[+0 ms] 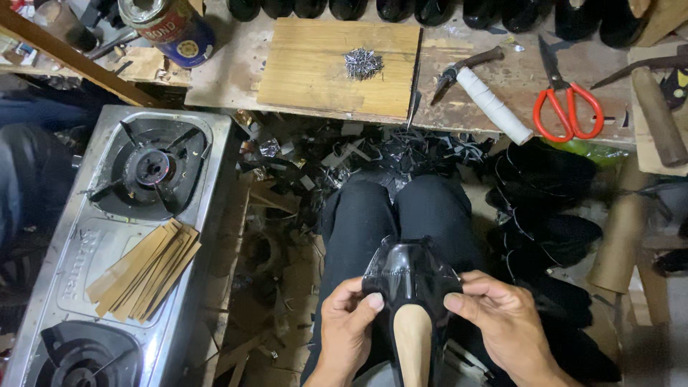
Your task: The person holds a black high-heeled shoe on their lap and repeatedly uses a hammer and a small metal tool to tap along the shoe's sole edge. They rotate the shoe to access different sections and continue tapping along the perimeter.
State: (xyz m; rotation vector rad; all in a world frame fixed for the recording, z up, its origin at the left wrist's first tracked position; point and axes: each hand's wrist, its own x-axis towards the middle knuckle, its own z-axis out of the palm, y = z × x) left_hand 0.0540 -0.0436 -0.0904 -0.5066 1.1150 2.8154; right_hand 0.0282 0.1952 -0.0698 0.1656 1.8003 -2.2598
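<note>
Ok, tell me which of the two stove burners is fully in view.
The upper burner, nearer the workbench, shows its whole black ring and pan supports. The lower burner is cut off by the picture's bottom edge. The tan strips lie between them.

Shoe upper on a last (411, 287) rests on the lap, left hand (347, 330) at its left edge, right hand (505, 322) at its right. Gas stove (107, 236) to the left, card strips (143, 271) lying on it between the burners. Counter (459, 79) ahead: board (337, 68) with nail pile (362, 63) on it; to the right of the board a pincer tool (462, 72), thread roll (494, 106), then scissors (566, 100). Can (168, 25) at far left.
</note>
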